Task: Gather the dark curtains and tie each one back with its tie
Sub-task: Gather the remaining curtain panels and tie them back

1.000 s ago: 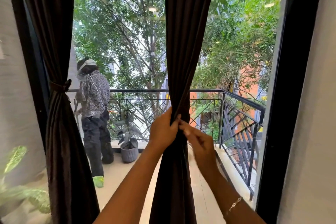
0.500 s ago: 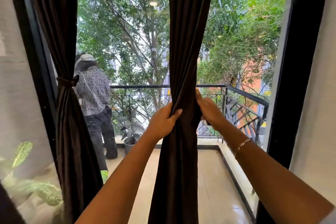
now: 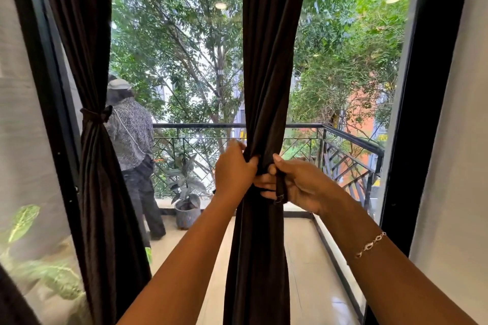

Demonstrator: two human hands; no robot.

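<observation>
My left hand (image 3: 233,169) clamped the gathered middle curtain (image 3: 272,60), hanging vertically. My right hand (image 3: 295,183), just right, pinched its tie (image 3: 280,187)

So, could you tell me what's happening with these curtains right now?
A person is tying back the middle curtain. The left hand grips the gathered fabric, while the right hand holds the tie at the bunch; it is not yet knotted. The left curtain is already cinched with its own tie.
</observation>
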